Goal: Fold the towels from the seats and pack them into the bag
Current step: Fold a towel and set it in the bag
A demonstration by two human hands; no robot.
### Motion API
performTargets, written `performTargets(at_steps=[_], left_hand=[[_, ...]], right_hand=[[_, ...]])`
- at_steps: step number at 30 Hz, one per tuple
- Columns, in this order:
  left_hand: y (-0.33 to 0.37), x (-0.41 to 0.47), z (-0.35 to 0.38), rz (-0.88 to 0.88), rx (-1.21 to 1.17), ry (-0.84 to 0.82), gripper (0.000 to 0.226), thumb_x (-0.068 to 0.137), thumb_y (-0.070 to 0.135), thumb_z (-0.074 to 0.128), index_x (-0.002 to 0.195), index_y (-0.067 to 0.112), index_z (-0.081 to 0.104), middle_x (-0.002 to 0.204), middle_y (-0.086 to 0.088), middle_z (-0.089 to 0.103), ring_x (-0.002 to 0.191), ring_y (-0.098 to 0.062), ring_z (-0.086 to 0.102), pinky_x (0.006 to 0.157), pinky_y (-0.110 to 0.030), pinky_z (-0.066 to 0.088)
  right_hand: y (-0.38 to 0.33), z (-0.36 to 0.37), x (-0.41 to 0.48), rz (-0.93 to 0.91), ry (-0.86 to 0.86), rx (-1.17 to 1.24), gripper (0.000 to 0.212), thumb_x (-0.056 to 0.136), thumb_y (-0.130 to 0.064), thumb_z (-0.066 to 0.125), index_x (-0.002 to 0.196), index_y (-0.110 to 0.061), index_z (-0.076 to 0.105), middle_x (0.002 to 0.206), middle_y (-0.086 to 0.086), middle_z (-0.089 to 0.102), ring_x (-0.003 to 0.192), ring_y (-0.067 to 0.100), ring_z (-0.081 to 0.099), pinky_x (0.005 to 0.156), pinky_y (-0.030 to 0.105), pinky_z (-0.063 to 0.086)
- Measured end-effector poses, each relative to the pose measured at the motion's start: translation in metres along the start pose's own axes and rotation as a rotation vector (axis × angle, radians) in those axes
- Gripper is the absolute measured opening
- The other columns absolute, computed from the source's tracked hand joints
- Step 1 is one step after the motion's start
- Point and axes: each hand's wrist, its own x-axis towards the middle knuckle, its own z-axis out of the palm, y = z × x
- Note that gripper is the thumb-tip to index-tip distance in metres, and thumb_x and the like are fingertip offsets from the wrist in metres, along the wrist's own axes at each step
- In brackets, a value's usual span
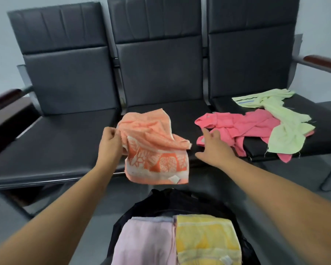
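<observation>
- Just now the orange patterned towel (pixel 155 146) is lifted over the front edge of the middle seat (pixel 180 115), crumpled, with its lower border hanging past that edge.
- The left hand (pixel 109 144) holds it by its left edge, fingers curled into the cloth.
- The right hand (pixel 214 148) holds nothing. Its fingers are spread flat and reach toward the pink towel (pixel 243 127), but I cannot quite tell whether a fingertip touches it.
- That pink towel lies rumpled on the right seat (pixel 323 138), spilling over its front edge and across the gap toward the middle seat.
- A pale green towel (pixel 283 129) lies partly on top of it, running back toward the seat's rear.
- Below the hands, a black bag (pixel 172 199) on the floor holds a folded lilac towel (pixel 145 241) and a folded yellow towel (pixel 204 240), side by side.
</observation>
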Motion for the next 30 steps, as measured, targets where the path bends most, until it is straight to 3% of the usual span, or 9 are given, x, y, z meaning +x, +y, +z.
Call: performTargets(at_steps=[2, 5, 9, 13, 16, 19, 21, 26, 30], left_hand=[[0.027, -0.006, 0.002, 0.065, -0.042, -0.047, 0.017, 0.103, 0.026, 0.042, 0.099, 0.014, 0.053, 0.090, -0.005, 0.066, 0.074, -0.018, 0.065, 0.058, -0.034, 0.053], [0.069, -0.017, -0.001, 0.181, -0.104, -0.132, 0.017, 0.103, 0.023, 0.048, 0.088, 0.017, 0.054, 0.077, -0.001, 0.065, 0.064, -0.011, 0.064, 0.054, -0.031, 0.052], [0.114, -0.031, -0.018, 0.210, -0.140, -0.237, 0.015, 0.100, 0.020, 0.055, 0.086, 0.016, 0.057, 0.078, -0.008, 0.064, 0.067, -0.023, 0.062, 0.059, -0.036, 0.048], [0.145, -0.049, -0.044, 0.190, -0.264, -0.270, 0.012, 0.097, 0.018, 0.060, 0.085, 0.018, 0.061, 0.076, -0.006, 0.057, 0.067, -0.019, 0.057, 0.060, -0.030, 0.046], [0.158, -0.064, -0.061, 0.410, -0.208, -0.416, 0.020, 0.096, 0.044, 0.059, 0.115, 0.042, 0.064, 0.097, -0.008, 0.060, 0.088, -0.020, 0.058, 0.081, -0.037, 0.049], [0.178, -0.084, -0.071, 0.661, -0.094, -0.574, 0.054, 0.091, 0.049, 0.064, 0.141, 0.059, 0.045, 0.145, 0.006, 0.046, 0.134, -0.006, 0.048, 0.109, -0.034, 0.044], [0.193, -0.098, -0.072, 0.796, -0.049, -0.575, 0.058, 0.085, 0.047, 0.070, 0.140, 0.050, 0.052, 0.149, 0.009, 0.043, 0.139, -0.005, 0.043, 0.110, -0.034, 0.043], [0.214, -0.113, -0.067, 0.647, -0.326, -0.379, 0.014, 0.094, 0.022, 0.070, 0.103, 0.012, 0.075, 0.097, -0.008, 0.075, 0.089, -0.022, 0.071, 0.086, -0.045, 0.058], [0.225, -0.118, -0.065, 0.518, -0.341, -0.282, 0.014, 0.094, 0.018, 0.069, 0.100, 0.006, 0.073, 0.082, -0.007, 0.074, 0.071, -0.018, 0.070, 0.064, -0.030, 0.057]], right_hand=[[-0.039, -0.013, -0.017, -0.249, -0.170, 0.256, 0.105, 0.078, -0.052, 0.081, 0.158, -0.038, 0.014, 0.155, 0.002, 0.025, 0.135, 0.022, 0.043, 0.109, 0.041, 0.043], [-0.099, -0.037, -0.047, -0.450, -0.323, 0.745, 0.078, 0.080, -0.040, 0.084, 0.144, -0.045, 0.039, 0.138, -0.017, 0.052, 0.125, 0.001, 0.052, 0.106, 0.029, 0.046], [-0.133, -0.072, -0.063, -0.425, -0.050, 0.730, 0.024, 0.086, -0.023, 0.076, 0.106, -0.013, 0.071, 0.101, 0.008, 0.073, 0.093, 0.016, 0.070, 0.086, 0.038, 0.057], [-0.145, -0.123, -0.081, -0.325, -0.208, 1.158, 0.030, 0.096, -0.012, 0.058, 0.117, 0.008, 0.065, 0.106, 0.022, 0.069, 0.095, 0.032, 0.064, 0.090, 0.048, 0.051], [-0.151, -0.171, -0.094, -0.239, -0.345, 1.476, 0.033, 0.098, -0.015, 0.059, 0.122, 0.007, 0.064, 0.116, 0.025, 0.066, 0.099, 0.032, 0.063, 0.107, 0.045, 0.047], [-0.161, -0.213, -0.113, -0.280, -0.403, 1.299, 0.016, 0.099, -0.013, 0.059, 0.104, 0.000, 0.068, 0.081, 0.007, 0.065, 0.073, 0.016, 0.060, 0.083, 0.032, 0.052], [-0.161, -0.227, -0.127, -0.261, -0.335, 1.130, 0.028, 0.102, -0.015, 0.052, 0.122, 0.001, 0.065, 0.076, 0.003, 0.060, 0.068, 0.014, 0.056, 0.071, 0.029, 0.048], [-0.155, -0.245, -0.150, -0.315, -0.393, 1.384, 0.032, 0.101, -0.032, 0.057, 0.102, -0.001, 0.065, 0.086, 0.010, 0.062, 0.073, 0.020, 0.063, 0.073, 0.033, 0.060], [-0.147, -0.236, -0.168, -0.484, -0.255, 1.023, 0.050, 0.087, -0.044, 0.074, 0.119, -0.007, 0.064, 0.106, 0.010, 0.075, 0.097, 0.025, 0.073, 0.091, 0.043, 0.059]])
